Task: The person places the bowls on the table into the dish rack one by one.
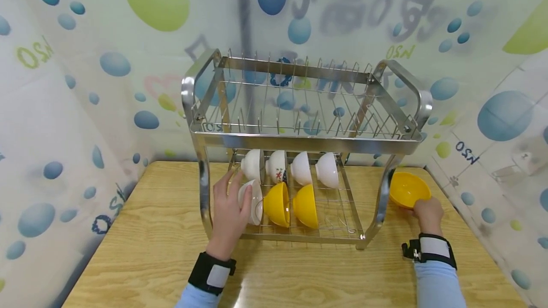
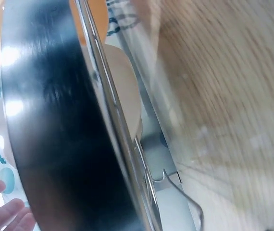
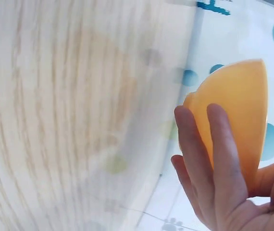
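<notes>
At the front left of the rack's lower tier, my left hand [image 1: 227, 217] is around a white bowl [image 1: 256, 206], its thumb across the bowl's near side. The left wrist view shows the left fingers [image 2: 5, 214] loosely extended, with the frame hiding much of the hand. To the right of the rack, my right hand [image 1: 429, 214] holds a yellow bowl [image 1: 408, 188] above the table. Its fingers [image 3: 223, 149] lie along the bowl's outside in the right wrist view. Two yellow bowls [image 1: 278, 206] stand on edge beside the white one.
A two-tier metal dish rack [image 1: 308, 144] stands on the wooden table [image 1: 162, 232]. Behind the front row, several white bowls [image 1: 327, 170] stand on edge, one floral. The upper tier has upright wire prongs. A patterned curtain [image 1: 107, 132] surrounds the table's back and sides.
</notes>
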{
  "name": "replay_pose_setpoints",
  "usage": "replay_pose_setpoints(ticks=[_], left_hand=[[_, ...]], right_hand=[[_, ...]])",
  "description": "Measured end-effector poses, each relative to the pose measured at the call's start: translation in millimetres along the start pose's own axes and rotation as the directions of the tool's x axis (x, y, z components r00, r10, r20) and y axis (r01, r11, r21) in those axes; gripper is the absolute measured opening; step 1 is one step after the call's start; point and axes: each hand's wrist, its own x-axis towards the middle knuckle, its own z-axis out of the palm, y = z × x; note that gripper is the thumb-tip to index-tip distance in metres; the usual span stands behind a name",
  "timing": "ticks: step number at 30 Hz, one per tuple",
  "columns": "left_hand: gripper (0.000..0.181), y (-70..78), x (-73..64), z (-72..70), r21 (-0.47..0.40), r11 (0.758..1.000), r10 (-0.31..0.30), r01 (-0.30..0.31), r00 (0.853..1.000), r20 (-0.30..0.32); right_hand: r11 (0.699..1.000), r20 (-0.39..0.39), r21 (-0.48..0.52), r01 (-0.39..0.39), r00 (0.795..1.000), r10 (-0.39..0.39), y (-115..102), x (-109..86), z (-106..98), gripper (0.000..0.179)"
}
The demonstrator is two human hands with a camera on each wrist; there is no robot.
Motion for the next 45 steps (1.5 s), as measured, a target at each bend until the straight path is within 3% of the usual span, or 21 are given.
replay_pose_setpoints(ticks=[12, 18, 23, 30, 37, 45], left_hand=[[0.041, 12.1, 7.3, 10.9, -0.075, 0.992, -0.099, 0.101, 0.995, 0.032], [0.042, 22.8, 9.6, 15.2, -0.104, 0.979, -0.165, 0.173, 0.983, 0.085], [0.044, 28.1, 8.4, 20.4, -0.11, 0.977, -0.173, 0.183, 0.98, 0.096], [0.043, 33.5, 10.8, 25.0, -0.125, 0.972, -0.192, 0.202, 0.978, 0.085], [0.042, 40.2, 11.7, 28.3, -0.166, 0.961, -0.207, 0.221, 0.973, 0.1], [0.042, 45.3, 12.2, 35.0, -0.208, 0.959, -0.181, 0.194, 0.98, 0.08]], right_hand=[[0.979, -0.121, 0.202, 0.033, 0.993, -0.009, -8.3, -20.7, -8.8, 0.044], [0.962, -0.117, 0.272, 0.036, 0.993, -0.004, -13.3, -33.9, -13.8, 0.047], [0.933, -0.097, 0.356, 0.053, 0.995, -0.02, -15.4, -46.3, -18.8, 0.05], [0.965, -0.175, 0.247, 0.089, 0.984, -0.046, -18.2, -62.7, -25.9, 0.048], [0.952, -0.198, 0.284, 0.111, 0.979, -0.055, -20.1, -79.8, -30.4, 0.049], [0.948, -0.238, 0.283, 0.146, 0.968, -0.078, -23.4, -96.0, -32.1, 0.047]])
